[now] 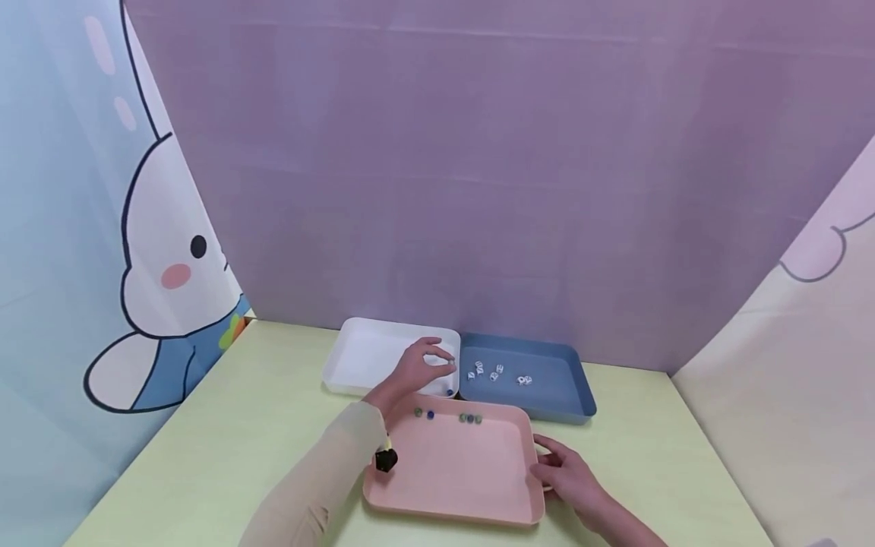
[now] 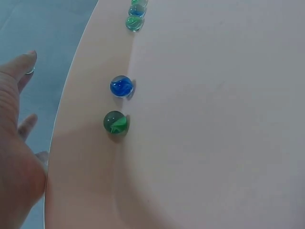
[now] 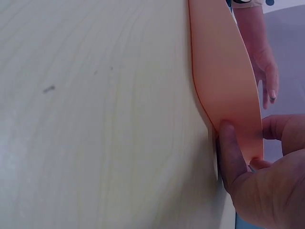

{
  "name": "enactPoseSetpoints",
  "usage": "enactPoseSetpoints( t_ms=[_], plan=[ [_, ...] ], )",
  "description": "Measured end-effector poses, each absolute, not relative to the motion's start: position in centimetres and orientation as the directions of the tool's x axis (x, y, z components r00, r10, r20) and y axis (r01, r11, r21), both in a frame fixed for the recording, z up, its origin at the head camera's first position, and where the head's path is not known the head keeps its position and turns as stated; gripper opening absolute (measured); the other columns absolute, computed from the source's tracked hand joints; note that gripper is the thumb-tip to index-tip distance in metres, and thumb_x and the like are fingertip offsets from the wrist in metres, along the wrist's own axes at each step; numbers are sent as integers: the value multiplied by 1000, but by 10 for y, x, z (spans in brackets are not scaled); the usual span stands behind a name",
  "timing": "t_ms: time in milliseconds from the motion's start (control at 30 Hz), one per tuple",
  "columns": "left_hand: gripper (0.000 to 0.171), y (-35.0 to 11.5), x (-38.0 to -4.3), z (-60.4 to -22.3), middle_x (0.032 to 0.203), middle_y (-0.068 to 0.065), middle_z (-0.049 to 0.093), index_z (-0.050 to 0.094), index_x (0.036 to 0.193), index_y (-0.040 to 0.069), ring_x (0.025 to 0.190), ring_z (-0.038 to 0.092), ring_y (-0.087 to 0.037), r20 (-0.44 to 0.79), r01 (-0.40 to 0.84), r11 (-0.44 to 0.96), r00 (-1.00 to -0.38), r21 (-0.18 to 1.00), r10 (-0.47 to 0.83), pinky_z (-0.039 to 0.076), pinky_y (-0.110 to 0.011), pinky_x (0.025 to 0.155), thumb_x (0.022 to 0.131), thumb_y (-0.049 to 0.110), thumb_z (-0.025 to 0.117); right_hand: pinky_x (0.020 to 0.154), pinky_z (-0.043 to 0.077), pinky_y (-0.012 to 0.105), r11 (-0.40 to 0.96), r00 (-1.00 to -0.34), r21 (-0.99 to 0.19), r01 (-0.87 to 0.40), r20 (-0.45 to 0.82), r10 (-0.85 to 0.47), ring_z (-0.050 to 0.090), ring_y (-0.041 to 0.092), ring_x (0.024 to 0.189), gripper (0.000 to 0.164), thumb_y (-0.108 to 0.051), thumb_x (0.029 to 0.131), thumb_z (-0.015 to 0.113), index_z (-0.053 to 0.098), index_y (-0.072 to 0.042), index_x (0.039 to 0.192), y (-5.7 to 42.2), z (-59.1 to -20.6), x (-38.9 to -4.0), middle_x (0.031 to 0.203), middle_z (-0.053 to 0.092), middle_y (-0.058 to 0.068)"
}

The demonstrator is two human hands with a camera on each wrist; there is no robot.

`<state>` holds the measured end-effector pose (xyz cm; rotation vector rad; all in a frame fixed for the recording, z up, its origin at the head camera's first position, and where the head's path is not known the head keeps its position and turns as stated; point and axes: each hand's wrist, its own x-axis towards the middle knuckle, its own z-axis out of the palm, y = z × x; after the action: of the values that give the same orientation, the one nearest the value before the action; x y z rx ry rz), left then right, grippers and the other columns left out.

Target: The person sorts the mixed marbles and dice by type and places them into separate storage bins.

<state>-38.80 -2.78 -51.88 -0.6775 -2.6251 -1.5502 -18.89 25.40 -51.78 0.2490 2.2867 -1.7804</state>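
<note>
at the front of the pale yellow table [image 1: 184, 463], the pink tray [image 1: 465, 475] lies flat. the right hand [image 1: 570, 475], at the pink tray's right side, has its grip closed across the wall, digits on both faces. a beige sleeve [image 1: 311, 479] passes over the pink tray's left side. along the pink tray's far wall rest five marbles [image 1: 431, 415]: from the left, one green, one blue, then a close-set trio of green, blue and green. beyond that wall, the left hand [image 1: 420, 370] hovers over the white tray [image 1: 383, 346], its grip pinched at the fingertips on a small glassy bead [image 1: 452, 362], partly hidden. a blue marble [image 1: 450, 393] lies in the white tray, just past the pink tray's far edge. beyond the pink tray and to its right, the blue tray [image 1: 560, 387] bears marked white cubes [image 1: 494, 376]. a purple cloth [image 1: 444, 190] hangs behind, farthest from the pink tray.
</note>
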Motion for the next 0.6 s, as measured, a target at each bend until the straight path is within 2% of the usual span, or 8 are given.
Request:
enactPoseSetpoints(
  t_ms=[600],
  plan=[
    [23,-22,-392,-525,141,-12,49,78,100,17,133,39,-31,190,340,404,-911,849,366,33,-52,107,84,33,76,63,57,42,261,-958,-925,275,-287,-10,64,25,80,64,-2,87,63,36,6,145,254,-518,-190,102,58,16]
  ],
)
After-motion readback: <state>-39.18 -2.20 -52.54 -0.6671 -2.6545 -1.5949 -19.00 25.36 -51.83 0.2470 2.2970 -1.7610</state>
